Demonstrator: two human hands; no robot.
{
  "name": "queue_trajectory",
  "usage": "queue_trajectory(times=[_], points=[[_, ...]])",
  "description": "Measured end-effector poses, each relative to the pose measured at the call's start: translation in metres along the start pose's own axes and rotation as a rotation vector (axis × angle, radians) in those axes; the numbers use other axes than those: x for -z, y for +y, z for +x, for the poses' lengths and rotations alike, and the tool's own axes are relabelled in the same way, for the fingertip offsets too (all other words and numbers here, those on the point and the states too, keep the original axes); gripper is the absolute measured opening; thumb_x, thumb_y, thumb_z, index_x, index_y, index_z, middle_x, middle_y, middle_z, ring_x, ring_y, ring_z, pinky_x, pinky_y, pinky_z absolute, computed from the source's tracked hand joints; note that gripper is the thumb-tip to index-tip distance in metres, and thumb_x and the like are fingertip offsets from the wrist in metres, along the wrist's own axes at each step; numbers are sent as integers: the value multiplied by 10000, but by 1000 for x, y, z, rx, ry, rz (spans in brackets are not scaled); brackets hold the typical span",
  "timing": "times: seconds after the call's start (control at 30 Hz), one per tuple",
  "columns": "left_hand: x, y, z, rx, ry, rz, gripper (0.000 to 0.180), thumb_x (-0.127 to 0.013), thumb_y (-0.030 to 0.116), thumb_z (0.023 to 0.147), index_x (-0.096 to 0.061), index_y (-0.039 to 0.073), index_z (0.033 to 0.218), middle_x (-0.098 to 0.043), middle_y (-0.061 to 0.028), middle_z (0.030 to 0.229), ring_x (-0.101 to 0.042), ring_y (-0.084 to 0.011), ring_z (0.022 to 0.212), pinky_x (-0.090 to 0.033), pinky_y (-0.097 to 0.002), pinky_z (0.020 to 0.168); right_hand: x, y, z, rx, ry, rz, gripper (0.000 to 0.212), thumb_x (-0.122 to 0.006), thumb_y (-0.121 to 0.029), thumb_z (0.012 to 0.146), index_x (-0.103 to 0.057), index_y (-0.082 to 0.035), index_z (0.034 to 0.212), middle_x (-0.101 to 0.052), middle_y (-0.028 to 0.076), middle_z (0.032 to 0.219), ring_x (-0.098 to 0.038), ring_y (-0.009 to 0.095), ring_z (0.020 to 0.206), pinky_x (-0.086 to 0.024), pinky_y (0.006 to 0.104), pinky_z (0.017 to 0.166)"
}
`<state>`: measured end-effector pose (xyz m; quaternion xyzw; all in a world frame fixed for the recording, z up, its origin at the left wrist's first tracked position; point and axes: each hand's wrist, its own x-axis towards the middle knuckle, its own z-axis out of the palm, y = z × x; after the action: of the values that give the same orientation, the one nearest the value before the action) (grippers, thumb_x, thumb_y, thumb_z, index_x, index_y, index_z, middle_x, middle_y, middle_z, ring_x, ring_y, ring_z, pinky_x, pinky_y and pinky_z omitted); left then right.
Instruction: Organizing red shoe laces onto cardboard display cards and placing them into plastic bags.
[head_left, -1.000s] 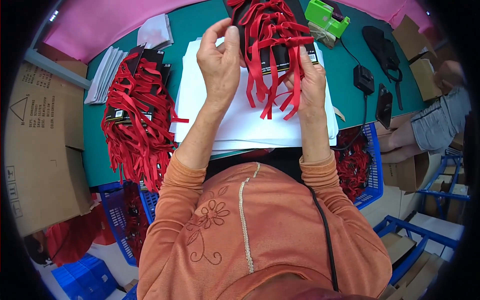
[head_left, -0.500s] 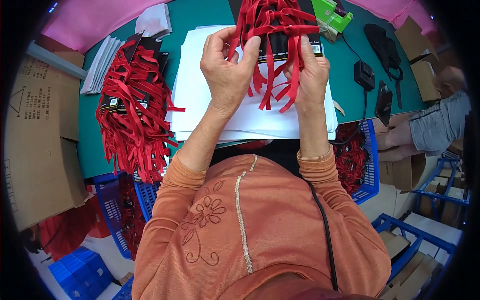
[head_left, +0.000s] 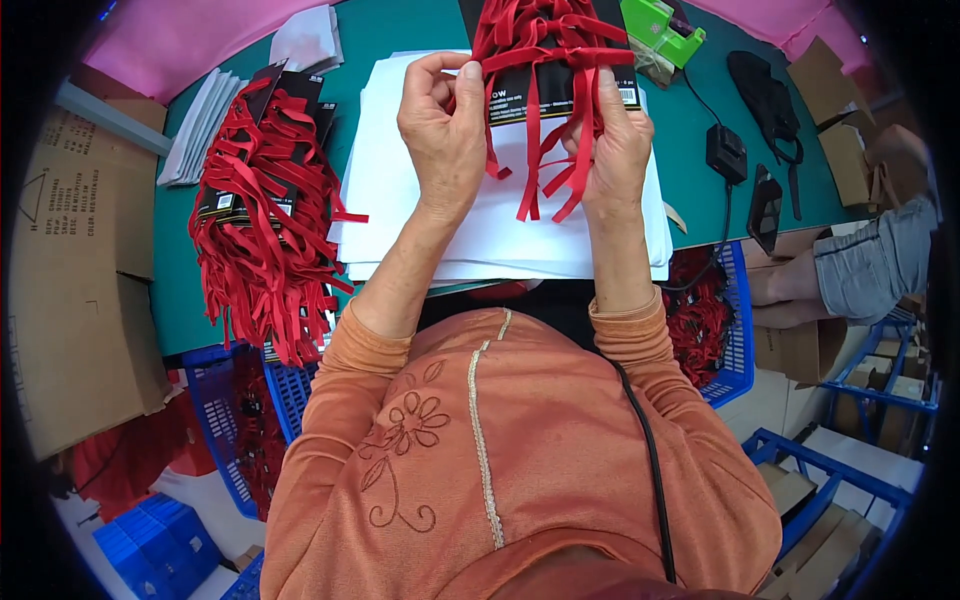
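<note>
A black card of red ribbon bows (head_left: 545, 62) is held up over the white paper, its ribbon tails hanging below the card's lower edge. My left hand (head_left: 440, 140) is closed at the card's left side, thumb and fingers pinching at the ribbon there. At the lower right, my right hand (head_left: 618, 150) is closed on the card and the hanging tails, thumb on top; its other fingers are partly hidden behind. Left of the paper lies a thick pile of similar carded red bows (head_left: 265, 215), its tails drooping over the table's front edge.
White paper sheets (head_left: 400, 240) lie on the green table (head_left: 700, 90). A green tape dispenser (head_left: 665, 35), a black adapter box (head_left: 727, 153) and a phone (head_left: 765, 210) are at right. Blue baskets (head_left: 740, 330) with red bows flank me. Cardboard boxes (head_left: 90, 270) stand left; another person's arm is right.
Several ribbon tails at the card's left have shifted aside, so more of its black lower strip shows. My left hand has moved slightly left; my right hand stays by the tails.
</note>
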<state>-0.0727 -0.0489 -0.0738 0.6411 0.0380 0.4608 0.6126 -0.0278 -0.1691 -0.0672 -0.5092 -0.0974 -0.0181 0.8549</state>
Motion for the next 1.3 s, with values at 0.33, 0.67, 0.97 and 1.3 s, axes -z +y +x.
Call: queue_trajectory(times=[0.33, 0.67, 0.97, 1.3], points=[[16, 14, 7, 626, -75, -242, 133, -668, 126, 809, -594, 19, 838, -591, -23, 681, -512, -53, 563, -398, -149, 468, -2, 9, -1, 119, 19, -116, 319, -608, -290, 876, -640, -10, 728, -487, -10, 470, -376, 51, 363, -306, 181, 347], [6, 18, -30, 589, 101, -165, 162, -680, 141, 809, -604, 8, 862, -591, -30, 704, -522, -63, 607, -424, -152, 573, -3, 20, -1, -8, 25, 40, 279, -585, -270, 890, -642, -8, 813, -619, 35, 670, -543, 77, 517, -417, 164, 451], [-4, 23, -47, 620, 144, -537, 208, -682, 138, 813, -587, 13, 949, -603, -42, 778, -552, -82, 682, -450, -180, 677, -7, 21, 1, -230, -81, 450, 295, -491, -270, 935, -546, -30, 1096, -645, 48, 906, -639, 127, 682, -545, 221, 598], [-2, 18, -50, 817, 83, -675, 189, -680, 146, 817, -559, 44, 920, -592, -34, 760, -556, -90, 657, -455, -186, 643, -5, 20, -3, -218, -116, 355, 314, -504, -323, 925, -585, -33, 1015, -641, 47, 836, -639, 128, 642, -546, 216, 531]])
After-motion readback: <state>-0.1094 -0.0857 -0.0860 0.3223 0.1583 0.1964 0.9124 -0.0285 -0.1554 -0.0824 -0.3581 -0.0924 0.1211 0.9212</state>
